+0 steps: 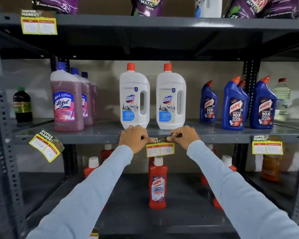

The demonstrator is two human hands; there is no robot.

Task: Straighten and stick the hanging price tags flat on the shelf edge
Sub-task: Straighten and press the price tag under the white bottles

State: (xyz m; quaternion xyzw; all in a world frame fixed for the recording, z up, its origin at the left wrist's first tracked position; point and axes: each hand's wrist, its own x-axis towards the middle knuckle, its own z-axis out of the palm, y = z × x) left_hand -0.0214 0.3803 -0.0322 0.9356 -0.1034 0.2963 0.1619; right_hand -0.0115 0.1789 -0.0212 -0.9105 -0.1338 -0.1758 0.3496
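A yellow and red price tag (160, 149) hangs level from the front edge of the grey middle shelf (93, 138), below the two white Domex bottles. My left hand (134, 138) pinches its top left corner against the shelf edge. My right hand (184, 136) pinches its top right corner. Another tag (46, 145) at the left end of the same edge hangs crooked, tilted clockwise. A third tag (267, 145) at the right end sits level. On the top shelf edge a fourth tag (38, 25) is nearly level.
Pink Lizol bottles (66, 102), white Domex bottles (135, 99) and blue Harpic bottles (235, 106) stand on the middle shelf. Red Harpic bottles (158, 183) stand on the lower shelf. Perforated grey uprights (2, 118) frame the left side.
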